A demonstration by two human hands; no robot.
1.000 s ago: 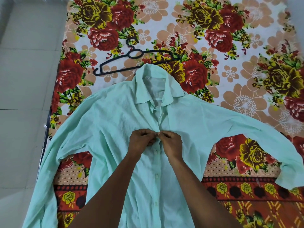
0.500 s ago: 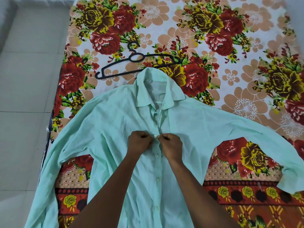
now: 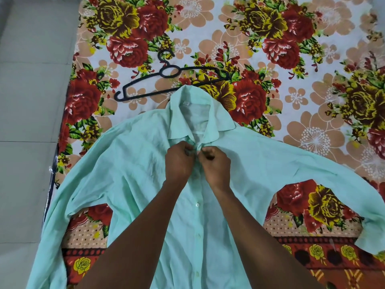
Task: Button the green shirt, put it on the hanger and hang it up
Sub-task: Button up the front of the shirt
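Note:
The pale green shirt (image 3: 133,163) lies face up on the bed with its sleeves spread to both sides and its collar pointing away from me. My left hand (image 3: 178,163) and my right hand (image 3: 215,165) meet at the front placket just below the collar, each pinching an edge of the fabric there. Buttons show along the placket below my hands. The black plastic hanger (image 3: 166,80) lies flat on the bedsheet just beyond the collar, its hook pointing away; its right end is hidden by the collar.
The floral bedsheet (image 3: 312,90) covers the bed under the shirt. Grey floor tiles (image 3: 31,101) run along the bed's left edge, where the left sleeve hangs over.
Both hands have moved up the placket, from the chest button to the spot just under the collar. The shirt and hanger lie as before.

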